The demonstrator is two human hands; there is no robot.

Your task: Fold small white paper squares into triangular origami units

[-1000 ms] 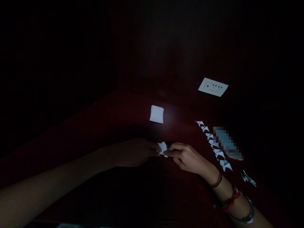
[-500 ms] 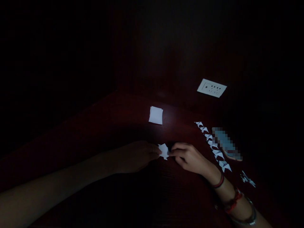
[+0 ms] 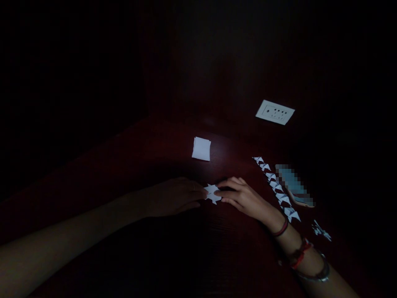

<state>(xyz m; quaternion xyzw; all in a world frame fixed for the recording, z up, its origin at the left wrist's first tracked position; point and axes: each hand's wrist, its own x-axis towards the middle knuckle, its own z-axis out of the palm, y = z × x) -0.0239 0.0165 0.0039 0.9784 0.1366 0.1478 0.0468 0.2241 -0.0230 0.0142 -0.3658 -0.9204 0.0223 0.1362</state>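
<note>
A small white folded-paper piece [image 3: 212, 193] with pointed corners, like an origami figure, lies on the dark reddish table between my hands. My left hand [image 3: 178, 195], in deep shadow, pinches its left edge with the fingertips. From the other side, my right hand [image 3: 245, 198] has its fingers on the right part of the paper, partly covering it. Beyond my hands sits a stack of white paper squares [image 3: 201, 149]. To the right runs a slanted row of several white folded-paper pieces [image 3: 274, 185].
A phone-like flat object [image 3: 294, 185], blurred out, lies beside the row. Nearer me on the right is a small heap of white paper bits [image 3: 321, 231]. A white power socket [image 3: 275, 112] is on the dark wall behind. Most surroundings are too dark to make out.
The paper has turned a little between my fingers. My right hand's fingers have moved further onto it and stretched out. The whole view has shifted slightly.
</note>
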